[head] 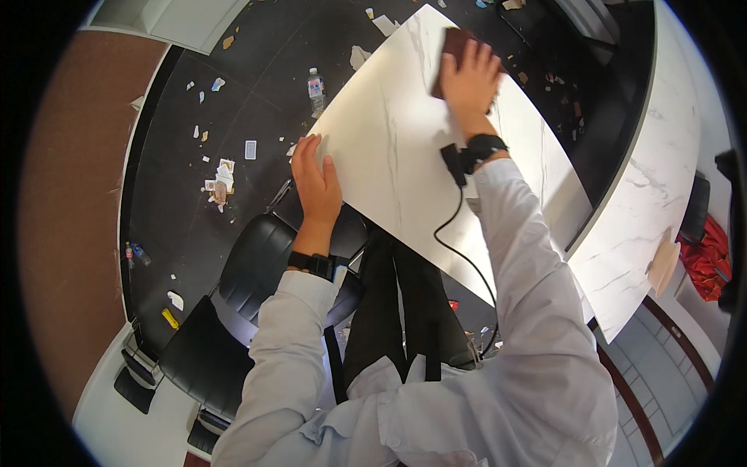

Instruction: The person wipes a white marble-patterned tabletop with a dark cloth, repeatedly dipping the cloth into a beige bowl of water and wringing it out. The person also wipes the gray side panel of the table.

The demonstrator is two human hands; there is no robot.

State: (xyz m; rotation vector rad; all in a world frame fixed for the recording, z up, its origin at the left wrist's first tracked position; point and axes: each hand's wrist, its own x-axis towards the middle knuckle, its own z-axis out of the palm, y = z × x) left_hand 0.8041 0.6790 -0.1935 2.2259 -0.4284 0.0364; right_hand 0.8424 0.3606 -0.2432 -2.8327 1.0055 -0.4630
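Note:
My right hand [471, 82] lies flat with spread fingers on a dark brown cloth [452, 44], near the far right edge of a white marble-patterned table [397, 128]. The cloth is partly hidden under the hand, so whether the fingers grip it is unclear. My left hand [315, 181] is at the table's left corner, fingers together and thumb apart, with nothing seen in it. Both wrists wear black bands; a black cable [461, 248] runs from the right one down across the table.
Black padded chairs [257, 257] stand at the left. A plastic bottle [316, 90], playing cards [250, 150], a yellow-handled tool [170, 319] and paper scraps lie on the dark floor. A second marble-patterned counter [648, 169] curves along the right, with a red cloth [707, 260] beyond it.

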